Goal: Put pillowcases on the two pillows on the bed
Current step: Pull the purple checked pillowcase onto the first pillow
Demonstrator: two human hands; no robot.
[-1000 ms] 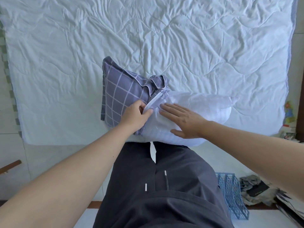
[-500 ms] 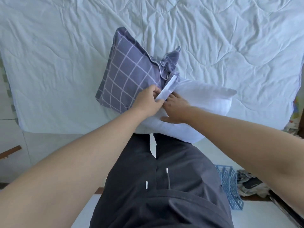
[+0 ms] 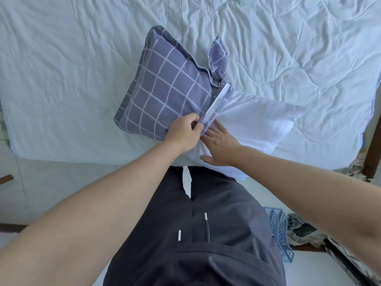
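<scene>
Halfway up the white pillow, which lies at the near edge of the bed, sits the grey checked pillowcase. Left hand pinches the pillowcase's open hem; right hand presses flat, fingers straight, on the pillow beside it. No writing is readable.

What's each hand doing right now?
Left hand: pinches the pillowcase at its open edge.
Right hand: open, fingers straight, pressing flat on the pillow.
</scene>
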